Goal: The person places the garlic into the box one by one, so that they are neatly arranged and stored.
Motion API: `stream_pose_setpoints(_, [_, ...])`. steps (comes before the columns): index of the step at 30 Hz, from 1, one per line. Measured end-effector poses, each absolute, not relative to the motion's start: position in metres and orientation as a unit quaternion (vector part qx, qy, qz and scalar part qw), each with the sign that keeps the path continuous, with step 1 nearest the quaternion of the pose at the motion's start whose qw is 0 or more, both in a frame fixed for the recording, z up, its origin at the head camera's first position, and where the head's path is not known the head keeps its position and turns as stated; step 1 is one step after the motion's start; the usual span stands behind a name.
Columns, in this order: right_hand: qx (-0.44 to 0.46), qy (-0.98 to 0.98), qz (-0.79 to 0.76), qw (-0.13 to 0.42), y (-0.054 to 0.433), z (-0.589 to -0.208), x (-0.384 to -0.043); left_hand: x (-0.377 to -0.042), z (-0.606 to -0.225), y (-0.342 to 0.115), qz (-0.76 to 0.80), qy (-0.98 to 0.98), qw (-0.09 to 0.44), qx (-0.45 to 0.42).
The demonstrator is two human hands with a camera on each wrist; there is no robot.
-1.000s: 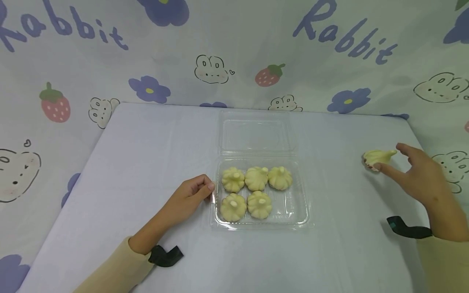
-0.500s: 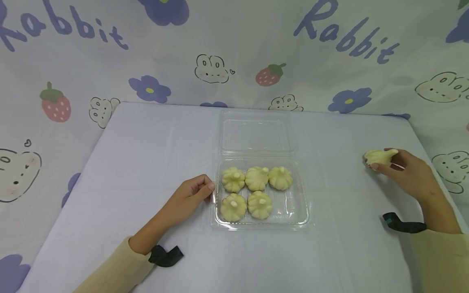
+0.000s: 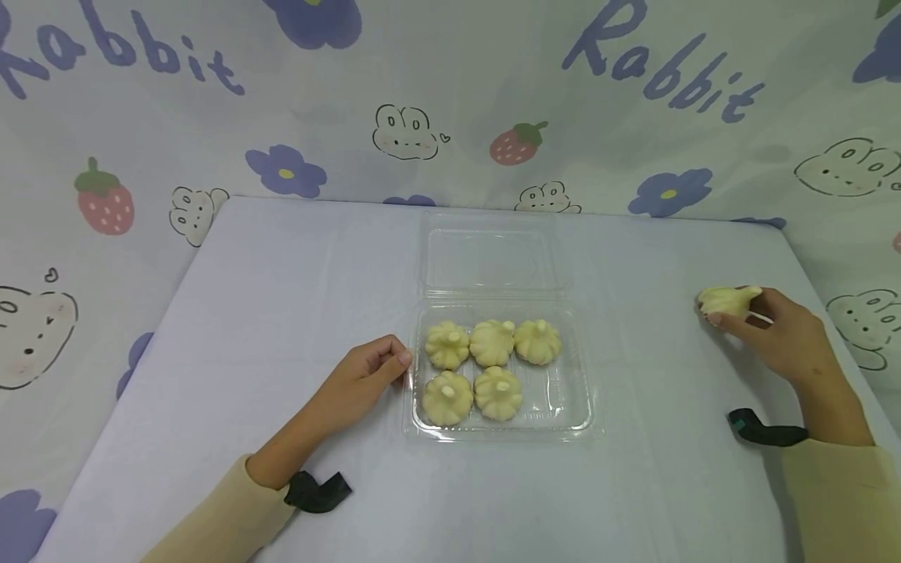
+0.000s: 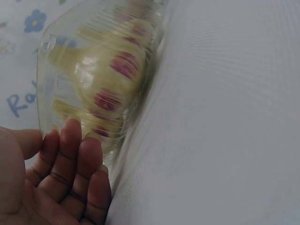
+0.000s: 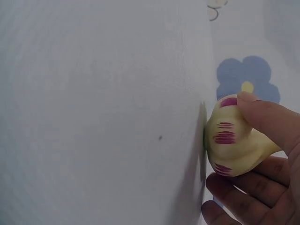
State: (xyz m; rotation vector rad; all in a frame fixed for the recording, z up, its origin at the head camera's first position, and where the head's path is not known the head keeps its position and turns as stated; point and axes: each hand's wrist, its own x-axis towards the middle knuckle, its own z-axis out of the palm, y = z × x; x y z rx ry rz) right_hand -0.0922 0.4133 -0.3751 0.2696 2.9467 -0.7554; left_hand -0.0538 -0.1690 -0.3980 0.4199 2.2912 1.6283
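A hinged clear plastic box [image 3: 556,399] lies open in the middle of the table, its lid [image 3: 493,258] folded back. Several pale garlic bulbs [image 3: 448,399] stand stem-up inside, three along the far row and two along the near row; the near right spot is bare. At the box's left edge, my left hand [image 3: 366,375] pinches the rim between thumb and fingertips. Far to the right, my right hand [image 3: 795,336] holds another garlic bulb [image 3: 725,301] low over the cloth, thumb on one side and fingers on the other. Purple patches mark this bulb [image 5: 229,138] in the right wrist view.
A white cloth [image 3: 317,274] covers the table. Behind it and at the sides hangs a curtain [image 3: 450,78] printed with rabbits, strawberries and flowers. Dark straps [image 3: 318,493] show at both wrists.
My right hand has closed its thumb and fingers around the lone garlic bulb, which has barely moved. My left hand and the box have stayed in place.
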Motion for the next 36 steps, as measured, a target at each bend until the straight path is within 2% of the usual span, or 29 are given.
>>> stream_pose_setpoints(15, [0.059, 0.971, -0.230, 0.011, 0.4138, -0.3762, -0.0937, -0.0534, -0.3976, -0.1699, 0.567, 0.797, 0.150, 0.146])
stream_pose_setpoints(36, [0.100, 0.966, -0.238, 0.013, 0.4085, -0.3758, -0.0920, -0.0536, -0.3970, -0.1689, 0.570, 0.794, 0.154, 0.144])
